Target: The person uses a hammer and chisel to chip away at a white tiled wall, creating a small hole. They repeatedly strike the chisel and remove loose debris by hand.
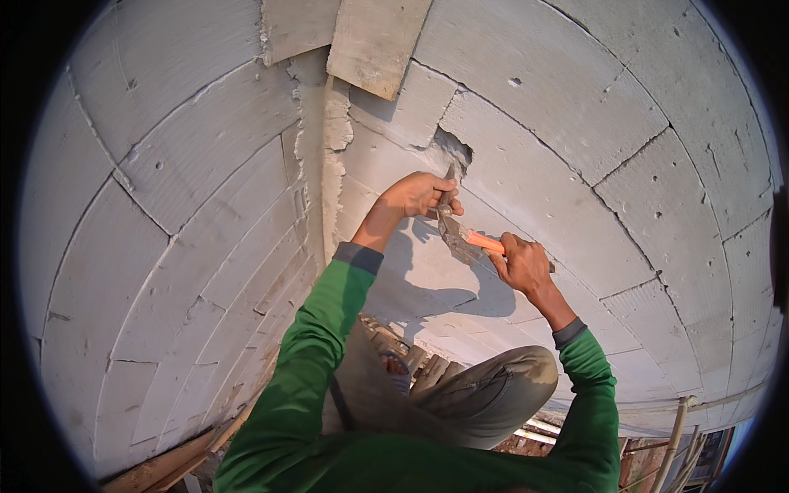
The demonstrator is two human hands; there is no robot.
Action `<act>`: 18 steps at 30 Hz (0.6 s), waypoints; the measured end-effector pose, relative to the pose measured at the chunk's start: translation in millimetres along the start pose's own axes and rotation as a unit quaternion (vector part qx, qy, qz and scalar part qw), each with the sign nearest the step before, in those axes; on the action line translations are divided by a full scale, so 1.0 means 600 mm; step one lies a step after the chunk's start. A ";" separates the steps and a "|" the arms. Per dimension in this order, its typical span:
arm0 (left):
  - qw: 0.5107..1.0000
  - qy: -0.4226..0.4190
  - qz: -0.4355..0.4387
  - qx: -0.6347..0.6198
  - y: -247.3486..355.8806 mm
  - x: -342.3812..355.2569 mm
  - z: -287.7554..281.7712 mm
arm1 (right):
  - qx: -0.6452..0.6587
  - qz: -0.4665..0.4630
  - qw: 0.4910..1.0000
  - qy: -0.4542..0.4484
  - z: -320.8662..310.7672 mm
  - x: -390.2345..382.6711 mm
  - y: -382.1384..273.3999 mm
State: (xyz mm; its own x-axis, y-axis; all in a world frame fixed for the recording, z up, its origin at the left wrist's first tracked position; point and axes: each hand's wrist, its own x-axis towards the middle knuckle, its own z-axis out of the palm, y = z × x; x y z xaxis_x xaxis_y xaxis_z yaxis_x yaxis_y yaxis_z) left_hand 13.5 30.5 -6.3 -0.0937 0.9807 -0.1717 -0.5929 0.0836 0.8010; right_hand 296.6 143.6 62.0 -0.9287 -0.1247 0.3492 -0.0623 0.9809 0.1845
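Note:
My left hand [423,195] is closed around a narrow grey metal piece, shaped like a chisel [449,173], its pointed end up beside a ragged hole [454,149] in the block wall. In my right hand [524,264] is the orange handle of a hammer-like tool [485,241] with a broad, dull grey head smeared with mortar. That head lies just below my left fingers, against or very near the lower end of the chisel-like piece; whether they touch I cannot tell.
Pale block walls [526,82] meet in a corner on my left, with rough mortar along the joint. A board [378,45] hangs down at the top. My bent knee [518,378] is close to the wall. Timber [164,464] lies low left; poles [674,444] stand low right.

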 end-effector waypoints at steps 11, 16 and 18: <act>0.999 0.024 -0.003 -0.026 0.001 0.001 0.008 | -0.006 0.090 0.995 -0.044 0.008 0.004 -0.005; 0.994 0.105 0.041 -0.011 -0.011 -0.020 0.008 | -0.021 0.037 0.999 -0.015 -0.061 -0.021 -0.051; 0.982 0.150 0.082 0.084 -0.010 -0.044 -0.035 | -0.049 0.026 0.998 -0.008 -0.105 -0.037 -0.078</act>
State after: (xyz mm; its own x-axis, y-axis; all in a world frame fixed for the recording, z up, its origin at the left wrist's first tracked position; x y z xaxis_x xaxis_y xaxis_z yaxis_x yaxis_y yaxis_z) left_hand 2.6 0.3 -18.8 -0.4231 0.8892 -0.1741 -0.4123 -0.0178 0.9109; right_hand 343.0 91.1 103.5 -0.9356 -0.0709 0.3459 0.0212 0.9666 0.2555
